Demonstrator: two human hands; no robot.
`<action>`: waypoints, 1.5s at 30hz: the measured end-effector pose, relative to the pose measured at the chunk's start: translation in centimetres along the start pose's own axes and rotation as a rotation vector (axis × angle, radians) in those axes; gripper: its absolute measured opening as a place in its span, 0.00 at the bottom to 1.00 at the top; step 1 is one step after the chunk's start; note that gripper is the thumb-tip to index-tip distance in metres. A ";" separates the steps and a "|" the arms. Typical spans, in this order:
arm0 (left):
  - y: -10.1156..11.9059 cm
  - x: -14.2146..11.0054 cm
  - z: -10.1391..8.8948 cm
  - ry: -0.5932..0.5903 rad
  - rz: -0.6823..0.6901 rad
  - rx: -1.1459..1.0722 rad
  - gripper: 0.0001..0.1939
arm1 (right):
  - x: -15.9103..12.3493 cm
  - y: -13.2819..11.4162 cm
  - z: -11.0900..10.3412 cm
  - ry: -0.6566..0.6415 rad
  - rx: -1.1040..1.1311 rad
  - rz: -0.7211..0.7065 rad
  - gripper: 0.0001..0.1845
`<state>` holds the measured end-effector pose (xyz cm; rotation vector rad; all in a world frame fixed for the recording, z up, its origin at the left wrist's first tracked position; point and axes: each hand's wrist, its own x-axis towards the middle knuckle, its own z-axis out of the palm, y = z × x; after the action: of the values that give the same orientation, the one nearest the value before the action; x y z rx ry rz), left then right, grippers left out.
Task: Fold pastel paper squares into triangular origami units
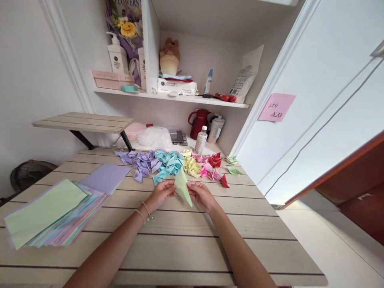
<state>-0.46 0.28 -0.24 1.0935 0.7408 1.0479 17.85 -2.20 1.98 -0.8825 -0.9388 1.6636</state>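
Now we hold a light-green folded paper (182, 187) over the table (186, 248), our left hand (163, 195) and our right hand (203, 196) both pinched closed on its sides. From this paper, at nine o'clock, lies a stack of coloured sheets (48, 210). At twelve o'clock many small folded papers (169, 163) are gathered; beyond, toward one o'clock, stands a bottle (201, 141).

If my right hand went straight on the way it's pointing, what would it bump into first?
Your right hand would first push into the light green folded paper it holds; past that, perhaps your left hand or the blue folded papers, though depth is unclear.
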 end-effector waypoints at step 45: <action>0.3 -0.1 0.2 0.034 -0.015 0.065 0.17 | 0.3 0.0 -1.3 0.074 -0.556 -0.241 0.16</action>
<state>-0.43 0.18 0.08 1.1265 0.8140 1.0372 18.95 -1.64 1.40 -1.1337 -1.4286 1.1689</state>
